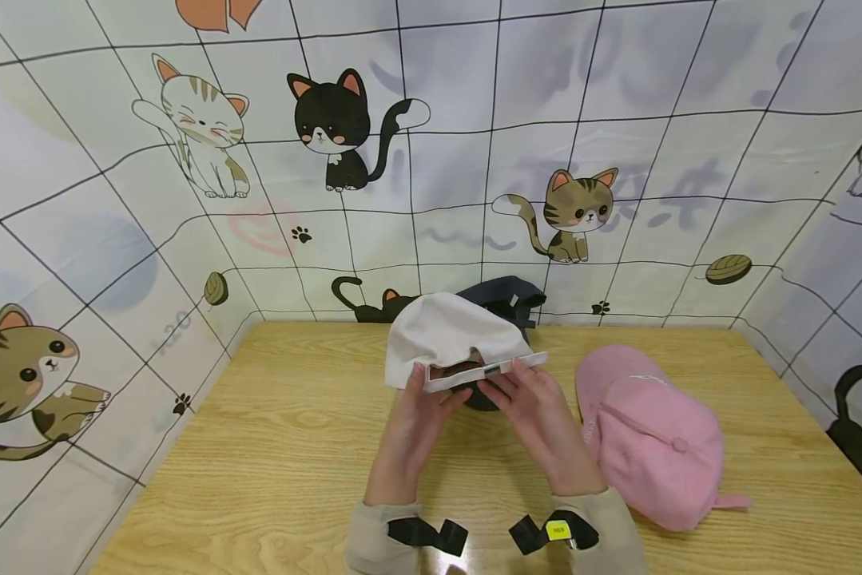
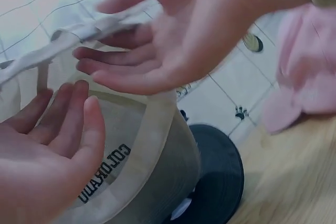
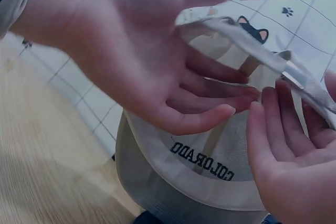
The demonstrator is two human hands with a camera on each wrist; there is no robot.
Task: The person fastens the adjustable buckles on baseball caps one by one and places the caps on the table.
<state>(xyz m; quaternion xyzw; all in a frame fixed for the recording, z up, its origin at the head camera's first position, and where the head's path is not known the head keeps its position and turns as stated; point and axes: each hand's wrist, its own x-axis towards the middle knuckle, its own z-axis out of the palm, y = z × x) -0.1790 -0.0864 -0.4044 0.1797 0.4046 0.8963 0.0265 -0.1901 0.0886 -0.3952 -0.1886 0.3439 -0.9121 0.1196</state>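
A cream baseball cap is held up above the table with its back opening toward me. My left hand pinches the left part of its back strap between thumb and fingers. On the other side, my right hand pinches the strap near its free end, just past the metal buckle. The lower fingers of both hands spread beneath the strap. Inside the cap, dark lettering reads COLORADO. The cream cap's brim is hidden in the head view.
A dark navy cap lies behind the cream one, partly covered by it. A black rounded brim shows below the strap. The pink cap rests on the wooden table to the right. Cat-patterned cloth hangs around the table.
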